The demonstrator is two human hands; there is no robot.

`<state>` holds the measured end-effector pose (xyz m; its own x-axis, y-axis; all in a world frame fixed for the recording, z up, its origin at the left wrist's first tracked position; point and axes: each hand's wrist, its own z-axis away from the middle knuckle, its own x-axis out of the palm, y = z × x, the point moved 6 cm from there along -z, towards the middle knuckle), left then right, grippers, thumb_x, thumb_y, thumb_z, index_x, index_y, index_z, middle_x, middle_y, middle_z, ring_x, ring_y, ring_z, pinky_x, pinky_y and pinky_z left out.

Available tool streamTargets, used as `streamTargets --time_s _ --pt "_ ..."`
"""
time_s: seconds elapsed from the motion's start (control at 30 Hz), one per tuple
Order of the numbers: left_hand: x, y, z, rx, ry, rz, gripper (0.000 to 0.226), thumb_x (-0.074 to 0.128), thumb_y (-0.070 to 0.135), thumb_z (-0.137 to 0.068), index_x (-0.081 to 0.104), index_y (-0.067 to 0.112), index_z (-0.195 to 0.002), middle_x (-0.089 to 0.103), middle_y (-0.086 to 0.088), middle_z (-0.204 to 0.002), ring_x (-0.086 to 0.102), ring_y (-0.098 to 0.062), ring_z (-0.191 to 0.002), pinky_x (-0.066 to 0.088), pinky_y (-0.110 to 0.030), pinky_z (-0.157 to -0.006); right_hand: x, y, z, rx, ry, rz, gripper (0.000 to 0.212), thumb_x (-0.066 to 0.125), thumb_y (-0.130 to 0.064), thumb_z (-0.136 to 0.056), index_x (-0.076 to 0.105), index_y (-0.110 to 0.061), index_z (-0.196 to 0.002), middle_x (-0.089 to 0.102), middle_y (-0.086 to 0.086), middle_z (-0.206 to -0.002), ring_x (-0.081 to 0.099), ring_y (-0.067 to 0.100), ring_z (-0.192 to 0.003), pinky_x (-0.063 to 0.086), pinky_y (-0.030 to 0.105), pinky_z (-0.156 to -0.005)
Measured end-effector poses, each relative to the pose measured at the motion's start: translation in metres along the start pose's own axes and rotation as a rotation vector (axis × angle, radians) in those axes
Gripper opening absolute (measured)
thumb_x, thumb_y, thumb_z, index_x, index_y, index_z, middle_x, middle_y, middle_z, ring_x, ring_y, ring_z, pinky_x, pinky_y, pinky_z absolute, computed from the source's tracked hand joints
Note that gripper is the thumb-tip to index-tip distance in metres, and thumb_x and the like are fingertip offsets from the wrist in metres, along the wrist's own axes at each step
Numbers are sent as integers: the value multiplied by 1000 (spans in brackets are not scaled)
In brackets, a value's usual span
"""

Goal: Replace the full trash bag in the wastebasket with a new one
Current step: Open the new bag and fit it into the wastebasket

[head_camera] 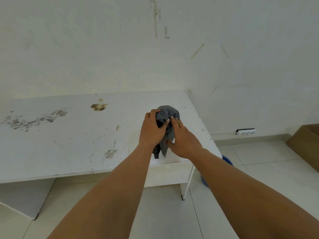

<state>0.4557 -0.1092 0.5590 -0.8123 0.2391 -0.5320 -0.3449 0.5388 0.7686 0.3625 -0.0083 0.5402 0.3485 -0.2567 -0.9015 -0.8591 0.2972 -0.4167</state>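
A crumpled grey trash bag [170, 113] is held above the right end of a stained white table [72, 135]. My left hand [151, 128] grips the bunched top of the bag, fingers curled round it. My right hand [183, 140] lies against the bag's right side, its fingers stretched over the plastic and the thumb underneath. A loose end of the bag hangs down between my wrists. A blue wastebasket [227, 160] stands on the floor to the right of the table, mostly hidden behind my right forearm.
The table stands against a white wall with a tiled floor [259, 169] below. A white power strip [246, 131] lies along the skirting at the right. A brown cardboard box [305, 144] sits at the far right edge.
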Motion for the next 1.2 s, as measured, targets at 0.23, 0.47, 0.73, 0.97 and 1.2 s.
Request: streamTargets --time_s 0.23,0.47,0.73,0.97,1.2 --pt "-49 108 -38 -213 -226 198 54 65 66 -82 55 33 -123 64 14 -116 62 -9 -107 51 -24 -87 -139 -44 -8 22 110 -6 38 48 -26 -97 46 -19 -135 61 -3 -105 55 24 -78 43 36 -75" --pt "-73 183 -69 -292 -346 173 61 66 71 -78 58 32 -125 64 10 -122 61 -14 -112 48 -36 -102 -235 -28 -18 118 174 0 21 43 -26 -95 63 -23 -100 63 -4 -89 62 26 -83 42 37 -73" --pt "-6 241 -82 -448 -350 292 58 54 81 -79 71 29 -99 70 5 -107 66 -18 -100 52 -40 -99 -271 37 -6 9 68 -70 62 71 -41 -79 49 -34 -136 70 -7 -109 64 19 -96 50 36 -86" --pt "87 283 -81 -509 -365 290 94 49 85 -76 47 20 -143 53 0 -141 54 -23 -126 43 -44 -108 -314 150 -10 140 77 -13 15 45 -14 -95 60 -13 -93 60 7 -89 59 31 -80 47 38 -70" --pt "152 280 -108 -431 -260 55 41 50 43 -100 49 15 -71 55 -9 -75 53 -25 -74 41 -34 -69 -340 245 -27 263 196 -187 16 40 -11 -98 55 -11 -101 57 8 -91 54 27 -79 40 35 -70"
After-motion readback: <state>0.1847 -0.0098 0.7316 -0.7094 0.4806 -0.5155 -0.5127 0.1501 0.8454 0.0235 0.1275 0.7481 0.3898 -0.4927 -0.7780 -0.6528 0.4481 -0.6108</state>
